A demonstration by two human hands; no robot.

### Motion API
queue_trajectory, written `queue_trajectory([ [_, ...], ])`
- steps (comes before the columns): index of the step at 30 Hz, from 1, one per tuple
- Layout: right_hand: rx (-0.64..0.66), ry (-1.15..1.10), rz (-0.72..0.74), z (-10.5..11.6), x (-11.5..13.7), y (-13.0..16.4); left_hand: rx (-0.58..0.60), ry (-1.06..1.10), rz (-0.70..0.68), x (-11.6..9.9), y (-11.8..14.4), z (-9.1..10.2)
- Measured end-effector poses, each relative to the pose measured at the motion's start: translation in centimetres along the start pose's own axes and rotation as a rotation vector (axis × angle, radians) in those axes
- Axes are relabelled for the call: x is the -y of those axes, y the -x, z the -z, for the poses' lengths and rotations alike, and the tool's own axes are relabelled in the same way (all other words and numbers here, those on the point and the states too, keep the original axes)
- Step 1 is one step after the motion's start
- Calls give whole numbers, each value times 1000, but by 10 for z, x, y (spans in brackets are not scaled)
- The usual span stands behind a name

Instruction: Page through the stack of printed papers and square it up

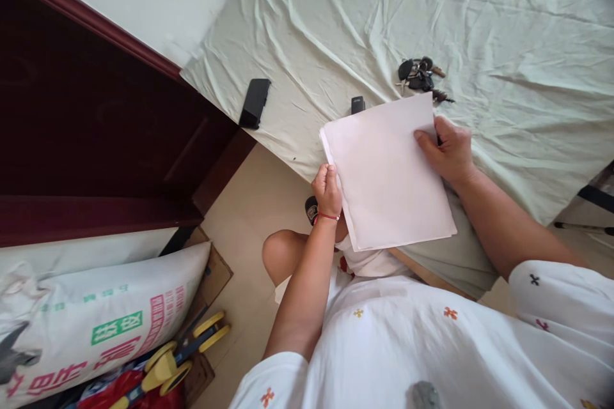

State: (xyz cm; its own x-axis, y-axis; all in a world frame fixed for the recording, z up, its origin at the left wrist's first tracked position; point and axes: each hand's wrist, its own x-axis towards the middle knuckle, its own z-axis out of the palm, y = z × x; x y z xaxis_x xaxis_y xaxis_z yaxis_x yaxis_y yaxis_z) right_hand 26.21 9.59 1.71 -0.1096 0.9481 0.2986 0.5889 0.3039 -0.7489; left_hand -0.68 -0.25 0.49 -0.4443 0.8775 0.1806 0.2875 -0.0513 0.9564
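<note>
white paper stack (391, 172), held above the edge of a wrinkled green cloth (527, 108).
the left edge of the stack is gripped by the left hand (327, 192), fingers curled; the right edge is pinched near its upper corner by the right hand (448, 148), thumb on top. on the cloth, a black phone (255, 103) is seen at left, a small black object (357, 105) is partly hidden by the stack, and keys (422, 77) are noted just beyond its upper right corner.

Keys (420, 80) and a small black device (357, 105) obstruct passage beyond the paper (391, 179), with open cloth (527, 96) rightward.
</note>
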Motion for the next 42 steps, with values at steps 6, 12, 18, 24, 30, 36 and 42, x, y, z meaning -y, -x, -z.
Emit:
queue_trajectory([
  [6,-2,25,36,-2,-2,1,-1,-21,7,-2,0,0],
  [12,-12,38,29,-3,2,3,11,-53,18,2,-1,1],
  [18,-15,32,49,-2,8,3,15,-50,-1,5,0,2],
  [24,-6,27,52,-2,7,4,26,-39,-3,9,0,3],
  [30,1,45,35,-4,5,4,33,-22,-6,8,0,3],
  [36,-8,42,47,-6,7,4,32,-23,-18,7,1,3],
  [42,6,36,36,-6,7,4,26,-72,-23,8,0,3],
])
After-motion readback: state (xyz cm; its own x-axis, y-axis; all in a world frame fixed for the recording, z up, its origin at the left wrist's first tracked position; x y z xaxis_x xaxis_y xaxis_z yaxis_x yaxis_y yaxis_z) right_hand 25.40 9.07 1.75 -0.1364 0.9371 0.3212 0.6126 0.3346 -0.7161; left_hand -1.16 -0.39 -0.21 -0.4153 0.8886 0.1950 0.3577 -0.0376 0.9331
